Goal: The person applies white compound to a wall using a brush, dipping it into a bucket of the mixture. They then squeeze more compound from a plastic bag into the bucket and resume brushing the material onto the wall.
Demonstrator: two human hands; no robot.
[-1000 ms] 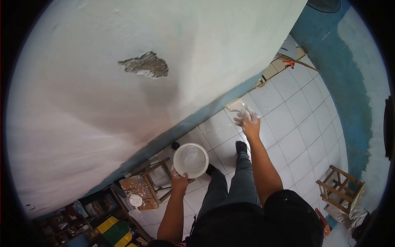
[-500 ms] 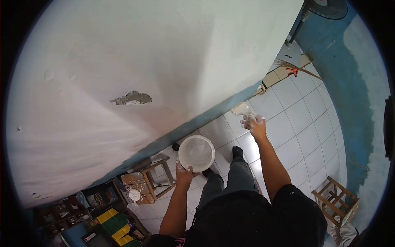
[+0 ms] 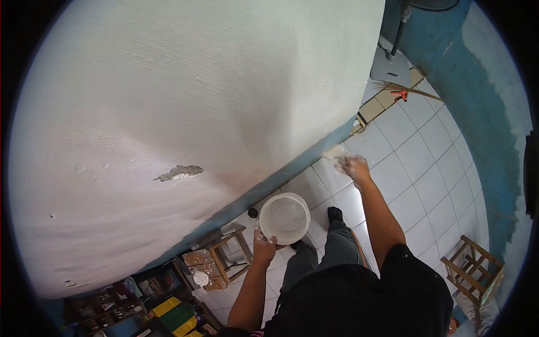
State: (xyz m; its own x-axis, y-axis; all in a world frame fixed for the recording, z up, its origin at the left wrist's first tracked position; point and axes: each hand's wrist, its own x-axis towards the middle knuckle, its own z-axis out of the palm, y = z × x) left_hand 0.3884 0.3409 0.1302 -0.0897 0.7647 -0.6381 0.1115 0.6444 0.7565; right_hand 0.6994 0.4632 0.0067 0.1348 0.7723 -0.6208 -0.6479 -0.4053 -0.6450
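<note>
My left hand [image 3: 265, 247], smeared with white, grips the rim of a round white basin [image 3: 284, 218]. A thin pale mix lines the inside of the basin. My right hand [image 3: 353, 167] is stretched forward to the right, its fingers closed round a wide, pale flat brush [image 3: 336, 151]. The brush points toward the blue strip along the foot of the wall [image 3: 224, 84]; the hand is a little blurred. White residue covers the fingers of this hand too. On the wall, a patch of chipped plaster [image 3: 178, 173] shows grey.
A splattered wooden stool [image 3: 205, 267] with a white container stands left of my legs. Farther left is a cluttered shelf [image 3: 106, 303]. Another wooden stool [image 3: 471, 272] is at the right. A fan stand [image 3: 391, 64] and an orange-handled tool [image 3: 400, 95] are on the tiled floor.
The view has shifted, so the wall patch, stools and basin sit lower and mostly farther right. My hands still hold the basin and brush; the right hand is more blurred.
</note>
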